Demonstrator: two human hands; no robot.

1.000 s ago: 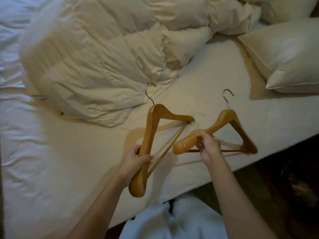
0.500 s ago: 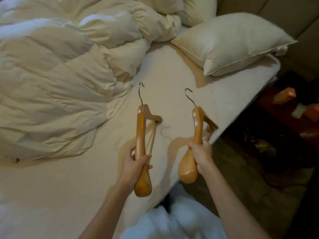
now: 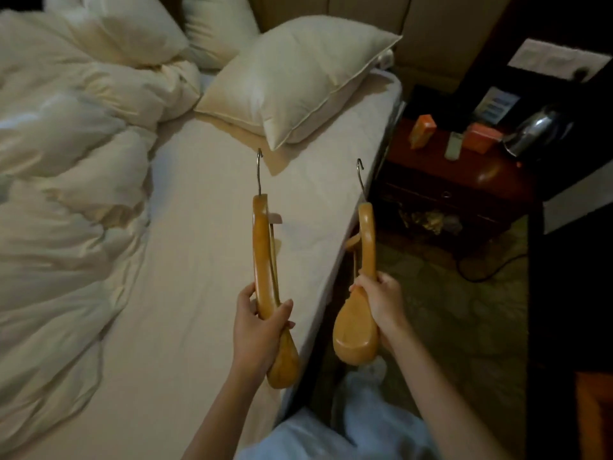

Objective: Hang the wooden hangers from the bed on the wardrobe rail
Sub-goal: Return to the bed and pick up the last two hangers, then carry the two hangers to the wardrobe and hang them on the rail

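Note:
I hold two wooden hangers, one in each hand, both seen edge-on with their metal hooks pointing away from me. My left hand (image 3: pixel 258 322) grips the left hanger (image 3: pixel 262 247) near its lower shoulder end, above the bed sheet (image 3: pixel 185 260). My right hand (image 3: pixel 381 302) grips the right hanger (image 3: pixel 366 240) the same way, just past the bed's right edge, over the floor. No wardrobe rail is in view.
A rumpled duvet (image 3: pixel 66 180) covers the bed's left side and a pillow (image 3: pixel 298 81) lies at its head. To the right stands a dark red nightstand (image 3: pixel 464 180) with orange boxes and a metal kettle (image 3: pixel 534 131). Patterned carpet (image 3: pixel 457 313) lies below it.
Both hangers were lifted off the bed and turned edge-on. My view has swung right, from the duvet toward the bed's edge and the nightstand.

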